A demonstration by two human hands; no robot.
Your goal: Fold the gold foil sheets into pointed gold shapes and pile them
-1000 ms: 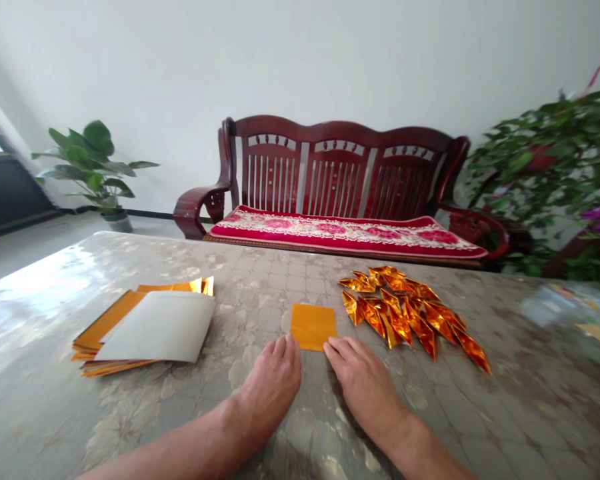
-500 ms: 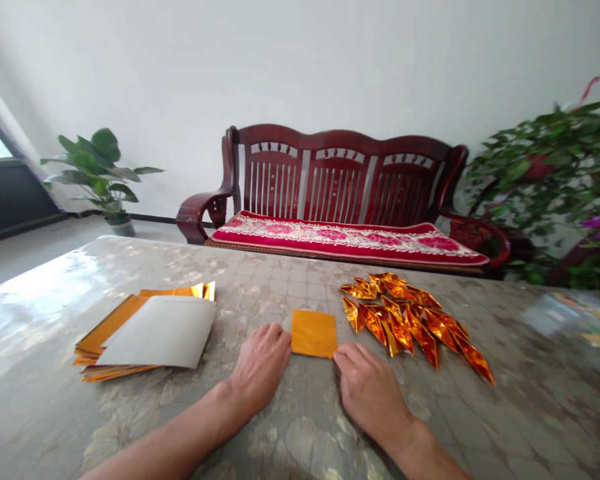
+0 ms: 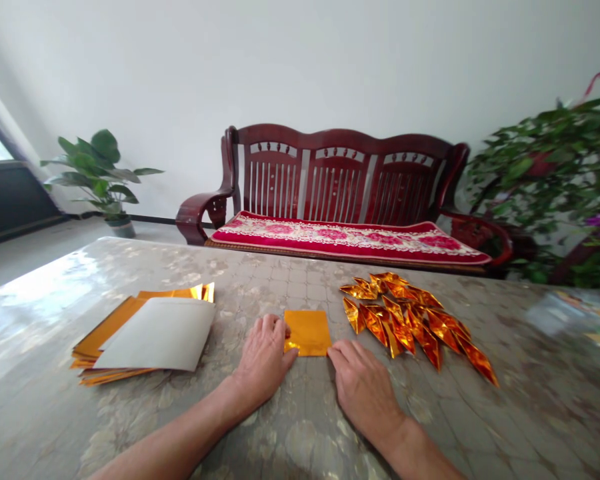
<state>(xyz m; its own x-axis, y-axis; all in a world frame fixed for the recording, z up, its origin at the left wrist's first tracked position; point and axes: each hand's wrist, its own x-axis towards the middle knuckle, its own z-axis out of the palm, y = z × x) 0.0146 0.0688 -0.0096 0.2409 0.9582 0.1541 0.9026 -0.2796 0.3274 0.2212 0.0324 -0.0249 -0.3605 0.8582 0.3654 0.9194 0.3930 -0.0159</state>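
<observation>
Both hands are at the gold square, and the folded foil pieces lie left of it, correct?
Wrong side: the head view shows the folded foil pieces right of the gold square. Left hand and right hand are indeed at it.

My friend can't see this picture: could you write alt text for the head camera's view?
A person's left hand and right hand touch a gold paper square on a patterned table. A paper stack lies at left, shiny folded gold pieces at right; beyond stands a dark red wooden bench.
</observation>
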